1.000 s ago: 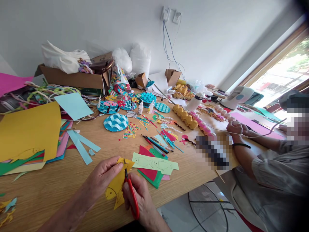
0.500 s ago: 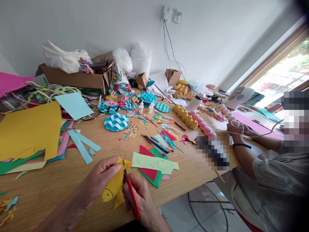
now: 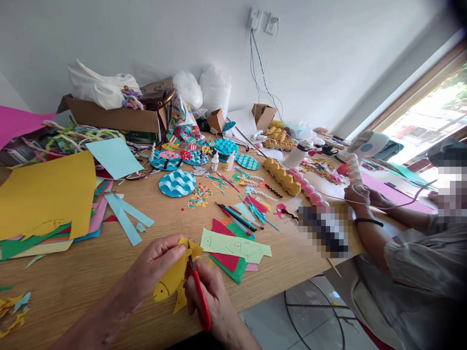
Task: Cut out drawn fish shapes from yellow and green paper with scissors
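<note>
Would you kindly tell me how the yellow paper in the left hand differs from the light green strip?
The yellow paper is held in the left hand; the green strip lies on other sheets. The yellow paper has scissors at it; the green strip has none. Both bear fish drawings.

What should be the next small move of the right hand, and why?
Probably one short, careful snip: the right hand could close the red-handled scissors along the dark outline near the tail. Their blades lie at that end of the yellow paper with a drawn fish, and the left hand pinches the paper close beside them.
</note>
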Demonstrator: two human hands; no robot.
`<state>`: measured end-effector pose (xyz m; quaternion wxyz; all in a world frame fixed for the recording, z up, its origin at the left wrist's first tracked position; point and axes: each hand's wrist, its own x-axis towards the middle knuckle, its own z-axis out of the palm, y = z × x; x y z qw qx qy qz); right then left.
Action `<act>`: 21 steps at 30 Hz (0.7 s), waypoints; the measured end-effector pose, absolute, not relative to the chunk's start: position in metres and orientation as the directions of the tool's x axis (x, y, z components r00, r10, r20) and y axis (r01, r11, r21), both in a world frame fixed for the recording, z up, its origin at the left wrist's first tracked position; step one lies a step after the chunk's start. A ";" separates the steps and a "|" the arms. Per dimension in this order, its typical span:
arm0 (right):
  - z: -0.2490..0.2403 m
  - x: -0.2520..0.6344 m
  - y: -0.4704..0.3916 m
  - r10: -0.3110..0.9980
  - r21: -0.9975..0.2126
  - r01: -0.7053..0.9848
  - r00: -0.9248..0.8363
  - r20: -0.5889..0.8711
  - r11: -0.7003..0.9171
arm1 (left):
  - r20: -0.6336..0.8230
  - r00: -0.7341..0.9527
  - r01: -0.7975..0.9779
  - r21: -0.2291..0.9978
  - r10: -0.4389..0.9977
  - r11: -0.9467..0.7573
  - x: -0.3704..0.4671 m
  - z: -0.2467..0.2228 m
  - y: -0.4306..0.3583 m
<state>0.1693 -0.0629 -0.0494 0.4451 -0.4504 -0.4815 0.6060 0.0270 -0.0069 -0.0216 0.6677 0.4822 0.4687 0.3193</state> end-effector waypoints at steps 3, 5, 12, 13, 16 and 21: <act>-0.046 0.169 -0.063 0.976 -0.987 -0.093 -0.188 -0.113 -0.132 | -0.308 0.414 0.008 0.942 0.857 0.335 0.028 -0.019 -0.007; -0.045 0.169 -0.062 0.977 -0.988 -0.088 -0.184 -0.112 -0.130 | -0.307 0.446 0.009 0.941 0.841 0.338 0.029 -0.017 -0.007; -0.046 0.170 -0.061 0.979 -0.987 -0.086 -0.164 -0.122 -0.138 | -0.314 0.456 0.014 0.938 0.832 0.346 0.033 -0.017 -0.006; -0.047 0.170 -0.061 0.979 -0.986 -0.090 -0.164 -0.123 -0.139 | -0.313 0.462 0.013 0.938 0.830 0.346 0.033 -0.016 -0.006; -0.047 0.170 -0.062 0.976 -0.981 -0.112 -0.170 -0.136 -0.156 | -0.317 0.478 0.012 0.935 0.819 0.355 0.031 -0.015 -0.006; -0.048 0.171 -0.063 0.968 -0.974 -0.136 -0.199 -0.153 -0.182 | -0.340 0.480 0.008 0.924 0.809 0.383 0.029 -0.014 -0.006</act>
